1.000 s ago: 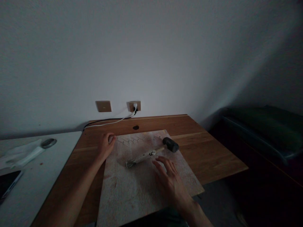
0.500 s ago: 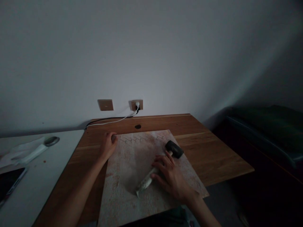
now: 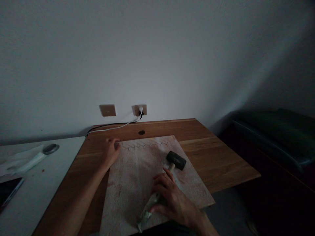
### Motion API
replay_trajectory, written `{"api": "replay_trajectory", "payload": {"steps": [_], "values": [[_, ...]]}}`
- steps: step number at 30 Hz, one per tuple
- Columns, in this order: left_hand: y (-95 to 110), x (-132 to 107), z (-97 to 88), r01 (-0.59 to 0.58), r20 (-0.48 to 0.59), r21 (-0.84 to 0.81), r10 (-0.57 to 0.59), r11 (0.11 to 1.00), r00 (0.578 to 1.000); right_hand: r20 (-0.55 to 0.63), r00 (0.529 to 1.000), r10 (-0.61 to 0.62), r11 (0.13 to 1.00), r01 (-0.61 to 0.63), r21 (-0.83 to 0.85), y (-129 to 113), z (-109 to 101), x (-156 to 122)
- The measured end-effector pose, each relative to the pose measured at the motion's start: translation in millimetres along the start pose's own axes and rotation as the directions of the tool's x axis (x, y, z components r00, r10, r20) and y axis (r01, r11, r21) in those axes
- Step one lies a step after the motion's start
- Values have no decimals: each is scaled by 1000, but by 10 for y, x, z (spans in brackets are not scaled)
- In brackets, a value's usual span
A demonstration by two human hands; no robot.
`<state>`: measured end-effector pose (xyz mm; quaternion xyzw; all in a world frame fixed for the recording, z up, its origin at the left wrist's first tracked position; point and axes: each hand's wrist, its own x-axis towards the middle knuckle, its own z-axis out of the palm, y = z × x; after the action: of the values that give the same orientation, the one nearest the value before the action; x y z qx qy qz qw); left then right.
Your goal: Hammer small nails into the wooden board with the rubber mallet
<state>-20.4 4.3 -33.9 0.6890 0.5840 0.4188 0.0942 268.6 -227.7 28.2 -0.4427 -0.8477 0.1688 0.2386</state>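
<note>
My left hand point(image 3: 112, 150) is closed at the far left corner of a pale, stained board point(image 3: 133, 183), fingers bent about its edge. Whether a small item is pinched there I cannot make out. A rubber mallet point(image 3: 176, 160) with a black head and pale handle lies slanted across the board, its head toward the far right. Wrapped loosely over the handle is my right hand point(image 3: 169, 196), which hides the handle's middle. Along the board's far edge stand several thin nails point(image 3: 139, 146) in a row.
The board lies on a wooden table point(image 3: 211, 154) against the wall. Cables point(image 3: 110, 127) run from a wall socket point(image 3: 140, 110) along the table's back. At left, a white table point(image 3: 49, 183) bears a phone point(image 3: 10, 191), a plastic wrapper point(image 3: 27, 160) and a dark round object point(image 3: 51, 148).
My right hand and the mallet have moved toward me and slightly left across the board. My left hand stays at the far left corner, and the view has shifted a little.
</note>
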Motion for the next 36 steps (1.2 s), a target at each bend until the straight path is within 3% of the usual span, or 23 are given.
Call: {"api": "replay_trajectory", "payload": {"steps": [4,9,12,16,21,24,26,30,33,36], "values": [[39,-12,-9,18,-2,-1,-18,1000,1000,-32,998,-48,988,42,-152,-39,36,-174],[15,-5,-10,60,-55,-2,-60,998,997,-43,986,-163,899,130,-418,123,176,-523],[-22,26,-17,119,-57,-28,-120,993,991,-26,993,-114,874,87,-479,201,227,-609],[-1,55,-26,229,10,-156,-230,961,973,-10,999,-52,907,43,-419,227,141,-642],[274,-13,54,279,118,-280,-256,918,960,-17,992,125,933,-123,-340,474,-115,-916],[578,-49,263,264,188,-308,-214,914,959,-30,977,209,933,-208,-294,827,-316,-1224],[829,-35,505,242,236,-322,-170,915,957,-75,962,264,921,-275,-278,1113,-469,-1447],[1374,99,1117,115,279,-361,-11,925,960,-316,869,381,845,-466,-262,1627,-760,-1815],[1673,224,1448,65,283,-398,55,915,958,-485,794,366,798,-536,-275,1776,-869,-1967],[1701,262,1516,35,262,-414,83,910,961,-622,704,343,756,-600,-263,1671,-758,-2036]]}}
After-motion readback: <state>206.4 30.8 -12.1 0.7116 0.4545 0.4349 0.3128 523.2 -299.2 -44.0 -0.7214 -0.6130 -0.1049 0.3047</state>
